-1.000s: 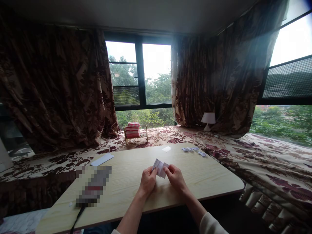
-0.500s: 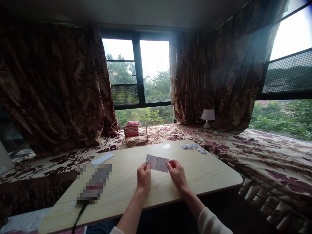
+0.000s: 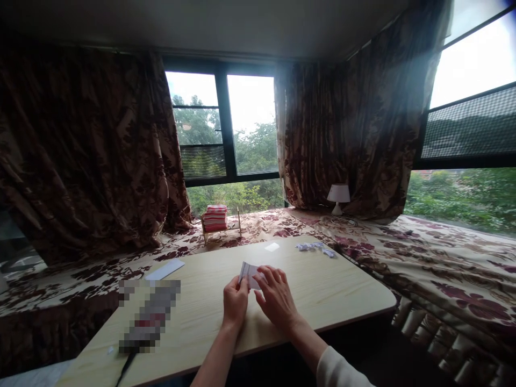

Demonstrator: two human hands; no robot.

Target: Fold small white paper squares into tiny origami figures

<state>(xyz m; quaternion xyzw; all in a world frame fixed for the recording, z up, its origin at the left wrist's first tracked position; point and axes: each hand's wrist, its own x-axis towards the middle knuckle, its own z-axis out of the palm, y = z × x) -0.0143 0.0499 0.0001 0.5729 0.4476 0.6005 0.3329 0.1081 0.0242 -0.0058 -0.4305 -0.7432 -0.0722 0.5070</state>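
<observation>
A small slip of printed paper (image 3: pixel 249 270) is held above the table, pinched at its left edge between the thumb and fingers of my left hand (image 3: pixel 235 305). My right hand (image 3: pixel 280 301) hovers over the slip's right part, its fingers apart and the thumb standing off. The right fingers cover much of the slip, so whether they touch it I cannot tell. Both hands are over the pale wooden table (image 3: pixel 322 295).
Several crumpled bits of paper (image 3: pixel 316 247) lie at the table's far right, near a small white piece (image 3: pixel 272 246). At the left are a white sheet (image 3: pixel 165 269) and a blurred-out device (image 3: pixel 149 317) with a cord. Behind stand folded cloths (image 3: pixel 215 218) on a rack and a lamp (image 3: pixel 339 193).
My right hand has let go of the slip's right edge and moved left over it, fingers spreading. My left hand keeps its pinch. The view has shifted slightly.
</observation>
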